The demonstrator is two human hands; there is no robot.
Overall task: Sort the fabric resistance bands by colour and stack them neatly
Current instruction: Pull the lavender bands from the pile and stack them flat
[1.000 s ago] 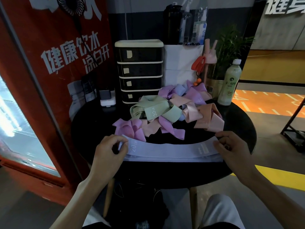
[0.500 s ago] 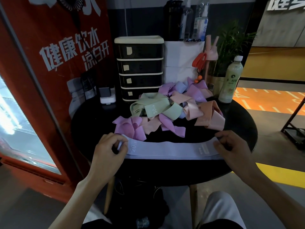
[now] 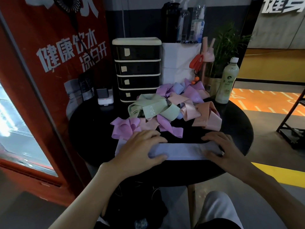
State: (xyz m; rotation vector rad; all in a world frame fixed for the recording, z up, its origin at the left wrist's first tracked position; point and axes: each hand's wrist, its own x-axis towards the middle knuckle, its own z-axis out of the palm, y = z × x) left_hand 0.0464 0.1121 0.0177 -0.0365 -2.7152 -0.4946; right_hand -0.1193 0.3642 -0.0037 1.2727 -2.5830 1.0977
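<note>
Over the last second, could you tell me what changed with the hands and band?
The left hand and right hand released the ends of the lavender band and slid inward, now pressing flat on it. The band still lies on the table; the tangled pile is unchanged.
</note>
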